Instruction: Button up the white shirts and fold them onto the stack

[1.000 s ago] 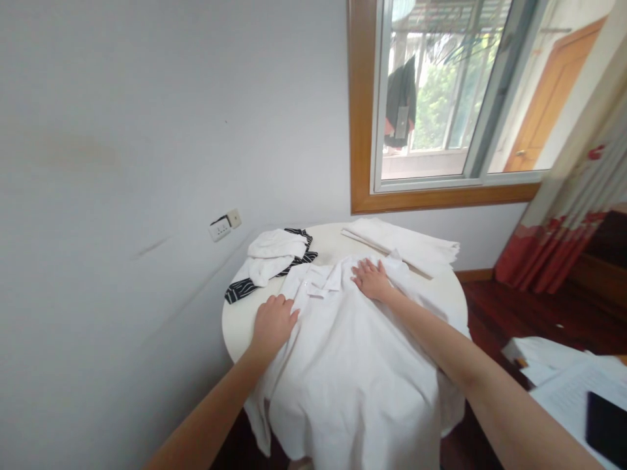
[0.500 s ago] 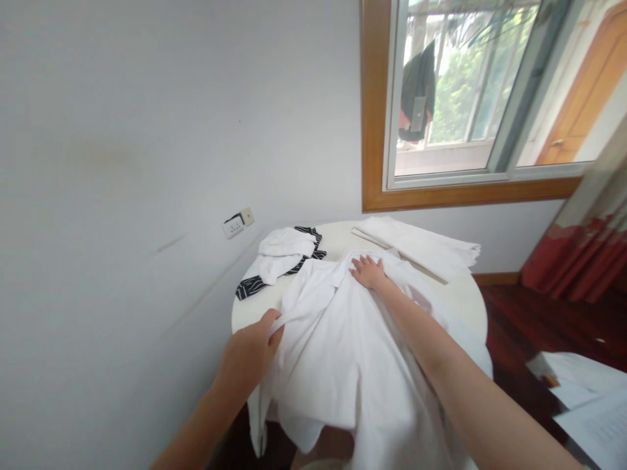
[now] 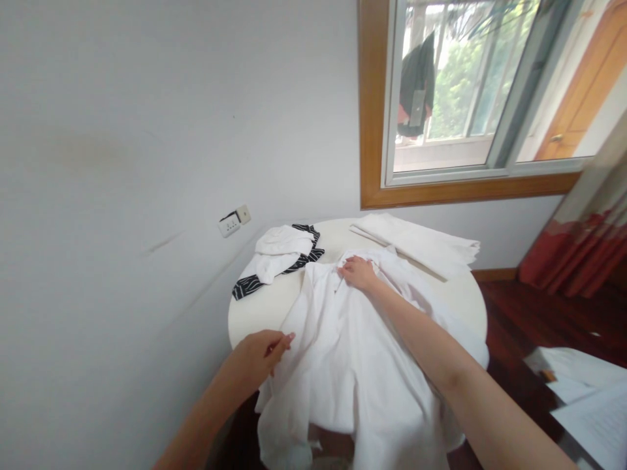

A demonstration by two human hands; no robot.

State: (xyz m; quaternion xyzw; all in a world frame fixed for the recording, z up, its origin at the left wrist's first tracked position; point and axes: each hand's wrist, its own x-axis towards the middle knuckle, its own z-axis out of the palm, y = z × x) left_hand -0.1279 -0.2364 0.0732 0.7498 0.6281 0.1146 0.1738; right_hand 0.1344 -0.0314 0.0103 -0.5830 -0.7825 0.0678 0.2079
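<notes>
A white shirt [image 3: 337, 352] with loose folds lies over the round table, its lower part hanging past the front edge. My right hand [image 3: 359, 272] rests at the shirt's upper end, fingers bent and closed on the cloth near the collar. At the left side of the shirt, my left hand [image 3: 264, 349] has thumb and fingertips pinched together on the cloth's edge. A sleeve hangs below that hand. Behind, a bundled white garment [image 3: 281, 245] with black-and-white patterned trim [image 3: 249, 286] lies at the table's back left.
The white round table [image 3: 245, 320] stands against the wall. A folded white cloth [image 3: 416, 240] lies at its back right. Papers [image 3: 595, 405] are at the lower right, above the dark red floor. A wall socket [image 3: 229, 225], window and red-and-beige curtain [image 3: 568, 241] are beyond.
The strip of cloth at my left hand has dropped, and that side now hangs lower. My left hand has moved slightly down and right. My right fingers went from spread flat to bent.
</notes>
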